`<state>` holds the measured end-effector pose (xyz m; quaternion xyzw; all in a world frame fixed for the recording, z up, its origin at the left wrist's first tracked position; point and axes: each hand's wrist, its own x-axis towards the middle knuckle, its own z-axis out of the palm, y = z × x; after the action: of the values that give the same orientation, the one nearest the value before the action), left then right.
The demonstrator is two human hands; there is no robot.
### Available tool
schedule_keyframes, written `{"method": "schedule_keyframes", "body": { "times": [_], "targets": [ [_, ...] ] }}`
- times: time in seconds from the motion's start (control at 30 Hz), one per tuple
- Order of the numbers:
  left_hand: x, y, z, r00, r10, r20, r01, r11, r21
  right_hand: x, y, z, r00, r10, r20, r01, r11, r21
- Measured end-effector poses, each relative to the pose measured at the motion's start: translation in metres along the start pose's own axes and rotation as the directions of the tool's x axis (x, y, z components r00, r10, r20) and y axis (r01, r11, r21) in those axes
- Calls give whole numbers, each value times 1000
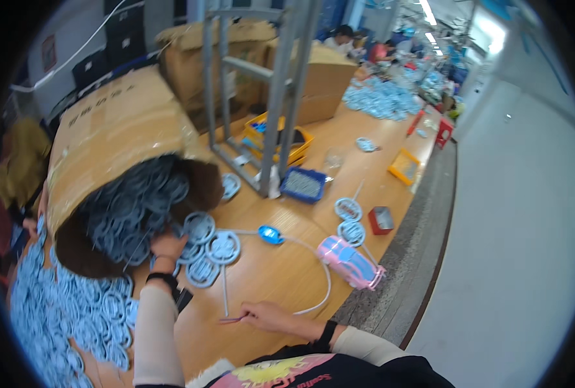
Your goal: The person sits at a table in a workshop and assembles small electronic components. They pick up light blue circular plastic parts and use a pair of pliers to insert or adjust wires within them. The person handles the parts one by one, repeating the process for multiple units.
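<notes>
My left hand (168, 246) reaches to the mouth of a tipped cardboard box (116, 119), among grey-blue round plastic parts (129, 207). Its fingertips are hidden among the parts. Right beside it, several light-blue round parts (223, 247) lie in a cluster on the table. My right hand (265, 317) is closed low over the table near its front edge. A white cable (328, 284) curves into it from a shiny blue oval piece (270, 235), passing a pink and blue toy car (351, 262). Thin dark-reddish ends, probably wires, stick out past the fingertips.
A heap of light-blue parts (90, 310) covers the table's left side. A grey metal frame (277, 97) stands behind, near yellow bins (287, 145) and a blue tray of small pieces (302, 185). A red box (381, 220) sits by the right edge. Other people work far back.
</notes>
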<state>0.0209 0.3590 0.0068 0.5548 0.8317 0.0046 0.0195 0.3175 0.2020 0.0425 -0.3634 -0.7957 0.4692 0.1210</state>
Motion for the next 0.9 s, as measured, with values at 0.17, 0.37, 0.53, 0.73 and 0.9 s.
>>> {"method": "schedule_keyframes", "body": {
  "times": [0.17, 0.37, 0.53, 0.73, 0.9],
  "targets": [
    [-36, -33, -39, 997, -66, -49, 52, 966, -253, 0, -1, 1, 997, -81, -17, 82, 995, 62],
    [-114, -167, -24, 955, -49, 292, 296, 191, -936, 1, -12, 11, 980, -200, -12, 200, 979, 31],
    [-225, -164, 2, 948, 76, 310, 301, -540, -786, -1, -25, 8, 973, -232, -4, 232, 968, 94],
    [-303, -62, -14, 924, 324, 202, 355, -537, -765, -3, -37, 11, 962, -251, -103, 263, 957, 120],
    [-308, -21, -38, 883, 421, 209, 418, -499, -759, -8, -39, 8, 941, -224, -253, 241, 970, 38]
  ]
}}
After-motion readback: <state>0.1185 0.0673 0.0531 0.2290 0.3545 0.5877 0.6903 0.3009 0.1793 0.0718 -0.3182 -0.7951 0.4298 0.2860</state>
